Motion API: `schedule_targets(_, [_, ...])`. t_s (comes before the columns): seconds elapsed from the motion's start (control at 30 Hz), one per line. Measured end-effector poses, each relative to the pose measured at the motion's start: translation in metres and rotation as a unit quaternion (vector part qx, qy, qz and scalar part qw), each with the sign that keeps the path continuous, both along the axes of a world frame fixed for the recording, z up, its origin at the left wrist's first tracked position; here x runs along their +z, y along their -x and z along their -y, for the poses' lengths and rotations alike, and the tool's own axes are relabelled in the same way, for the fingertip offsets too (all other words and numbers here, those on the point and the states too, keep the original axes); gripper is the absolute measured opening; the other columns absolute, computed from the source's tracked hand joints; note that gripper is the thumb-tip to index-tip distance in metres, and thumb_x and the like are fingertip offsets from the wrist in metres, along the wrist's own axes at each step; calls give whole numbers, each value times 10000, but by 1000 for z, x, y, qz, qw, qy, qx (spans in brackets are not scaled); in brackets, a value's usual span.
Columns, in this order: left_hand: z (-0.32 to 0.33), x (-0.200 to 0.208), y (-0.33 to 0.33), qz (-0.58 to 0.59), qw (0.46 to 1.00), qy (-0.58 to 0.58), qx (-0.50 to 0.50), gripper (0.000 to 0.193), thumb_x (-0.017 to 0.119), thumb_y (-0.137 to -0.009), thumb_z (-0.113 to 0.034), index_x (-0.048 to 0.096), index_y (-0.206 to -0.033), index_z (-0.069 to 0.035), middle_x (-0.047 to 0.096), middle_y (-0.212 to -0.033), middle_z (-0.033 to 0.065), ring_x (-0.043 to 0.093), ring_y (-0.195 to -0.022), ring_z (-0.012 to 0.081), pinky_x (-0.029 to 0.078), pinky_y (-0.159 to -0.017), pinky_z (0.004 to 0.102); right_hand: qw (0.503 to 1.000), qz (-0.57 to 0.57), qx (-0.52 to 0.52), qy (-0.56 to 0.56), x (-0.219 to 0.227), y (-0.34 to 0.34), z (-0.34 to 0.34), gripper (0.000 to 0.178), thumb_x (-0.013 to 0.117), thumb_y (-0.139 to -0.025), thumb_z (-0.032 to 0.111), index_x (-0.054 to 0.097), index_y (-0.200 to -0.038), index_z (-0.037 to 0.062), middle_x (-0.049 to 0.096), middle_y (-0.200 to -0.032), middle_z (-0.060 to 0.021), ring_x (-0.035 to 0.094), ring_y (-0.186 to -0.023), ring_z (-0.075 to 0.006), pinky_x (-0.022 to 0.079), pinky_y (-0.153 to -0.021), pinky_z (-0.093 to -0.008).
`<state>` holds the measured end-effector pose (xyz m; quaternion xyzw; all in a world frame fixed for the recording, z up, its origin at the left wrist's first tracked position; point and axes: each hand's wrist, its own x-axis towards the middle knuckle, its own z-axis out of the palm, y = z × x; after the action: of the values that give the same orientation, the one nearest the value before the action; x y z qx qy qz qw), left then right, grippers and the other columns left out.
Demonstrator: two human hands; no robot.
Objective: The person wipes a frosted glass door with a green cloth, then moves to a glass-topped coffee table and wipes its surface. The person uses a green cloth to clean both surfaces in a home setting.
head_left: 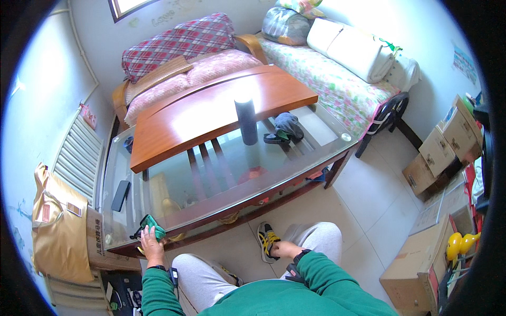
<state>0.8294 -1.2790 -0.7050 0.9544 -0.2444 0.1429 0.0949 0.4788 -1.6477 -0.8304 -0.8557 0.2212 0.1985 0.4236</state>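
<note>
My left hand (152, 244) is at the near left corner of the glass-topped table, fingers stretched out and touching a green and black bundle (149, 223) whose kind I cannot make out. My right hand (285, 249) reaches down to a dark sneaker (266, 241) with yellow laces on the floor. Its fingers are closed at the shoe's side by the opening; the fingertips are partly hidden. Part of another shoe (232, 276) shows beside my left leg.
The glass table (211, 203) carries a raised wooden board (211, 113), a dark cylinder (246, 124), a grey cloth item (288, 125) and a phone (120, 196). A tan bag (63, 226) hangs at left. Cardboard boxes (416, 263) stand at right. Behind are a sofa (211, 68) and a bed (316, 73).
</note>
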Motion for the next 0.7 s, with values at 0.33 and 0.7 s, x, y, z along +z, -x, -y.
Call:
schedule_targets(0.33, [100,-6,31,58,990,49,-119,530,747,-727,-190,577,-1219,-93,508,-1347,113,363,-1305,423,259,-1101,536,999,-18,25,36,10,-8,-4,308,548,-795,281,698,-960,68,680,-948,-188,651,-904,-350,506,-788,-430])
schedule_targets(0.7, [233,27,91,-45,966,-46,-249,597,667,-816,-327,491,-1335,-91,405,-1440,132,259,-1366,435,199,-1130,527,1000,-15,10,5,9,-7,-7,331,570,-805,283,680,-1018,54,677,-990,-191,644,-923,-359,502,-798,-423])
